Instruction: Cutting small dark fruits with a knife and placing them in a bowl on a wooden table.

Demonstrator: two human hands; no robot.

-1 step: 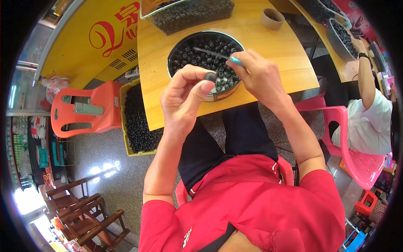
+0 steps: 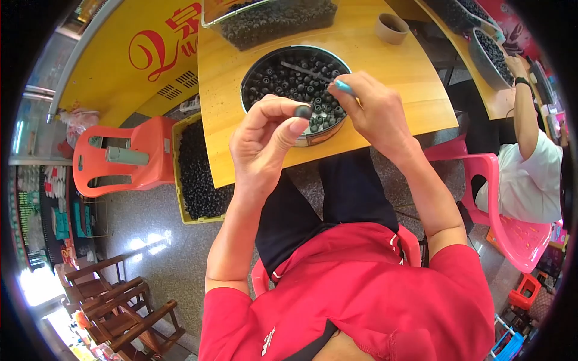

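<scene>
Between thumb and forefinger of my left hand (image 2: 265, 135) is a small round black piece (image 2: 303, 112), raised over the near rim of a round tub (image 2: 245, 103). My right hand (image 2: 376, 108) is closed on a thin tool with a turquoise handle (image 2: 344, 88); its slim grey shaft slants up and left above the tub, apart from the held piece. What kind of tool it is, I cannot make out. Many loose black pieces (image 2: 310, 66) lie in the tub, several with pale ring-shaped openings. My wrists partly cover its near side.
A clear bin of black pieces (image 2: 277, 24) and a brown roll-shaped cup (image 2: 391, 28) stand farther back on the wooden table (image 2: 409, 84). A yellow crate (image 2: 201, 218) sits at floor level on the left, beside an orange chair (image 2: 159, 150). At right, another person's hand (image 2: 516, 67) touches a grey basin (image 2: 489, 60).
My right hand has shifted slightly to the right, and the tool's tip sits a little higher. The left hand with its black piece has hardly moved.
</scene>
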